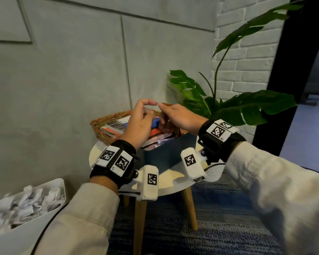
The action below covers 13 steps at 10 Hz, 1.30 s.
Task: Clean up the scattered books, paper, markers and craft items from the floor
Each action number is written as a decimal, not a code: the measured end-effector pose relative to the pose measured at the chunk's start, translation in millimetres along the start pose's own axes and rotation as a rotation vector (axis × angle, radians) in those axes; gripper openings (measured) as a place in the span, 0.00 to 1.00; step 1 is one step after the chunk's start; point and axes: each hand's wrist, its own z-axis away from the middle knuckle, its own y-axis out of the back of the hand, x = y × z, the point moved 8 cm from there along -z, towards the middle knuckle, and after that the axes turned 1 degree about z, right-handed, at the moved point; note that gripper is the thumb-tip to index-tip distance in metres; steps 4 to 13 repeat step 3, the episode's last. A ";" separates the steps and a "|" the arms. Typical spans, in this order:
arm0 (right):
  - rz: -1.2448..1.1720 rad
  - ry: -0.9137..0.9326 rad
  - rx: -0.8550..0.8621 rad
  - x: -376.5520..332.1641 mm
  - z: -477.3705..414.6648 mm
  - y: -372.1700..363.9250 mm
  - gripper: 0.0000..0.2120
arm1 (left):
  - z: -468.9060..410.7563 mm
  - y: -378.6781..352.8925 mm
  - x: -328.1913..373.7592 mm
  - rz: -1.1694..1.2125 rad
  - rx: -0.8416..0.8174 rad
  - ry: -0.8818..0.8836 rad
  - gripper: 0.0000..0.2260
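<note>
Fingers of the left hand (138,124) curl loosely over the wicker basket (109,118), holding nothing; those of the right hand (180,119) reach down among the books (112,129) inside, possibly gripping something; I cannot tell.

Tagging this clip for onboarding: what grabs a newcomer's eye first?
The left hand and right hand, both wearing marker-tagged wristbands, meet over a filled wicker basket on a small round table at centre. At bottom left, a white bin holds crumpled paper. A leafy plant stands right of the table.
</note>
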 end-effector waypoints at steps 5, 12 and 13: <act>0.013 0.051 0.062 16.0 1.5 18.6 0.26 | 0.5 1.4 -7.6 -0.095 0.099 -0.108 0.06; 0.013 0.051 0.062 16.0 1.5 18.6 0.26 | 0.5 1.4 -7.6 -0.095 0.099 -0.108 0.06; 0.013 0.051 0.062 16.0 1.5 18.6 0.26 | 0.5 1.4 -7.6 -0.095 0.099 -0.108 0.06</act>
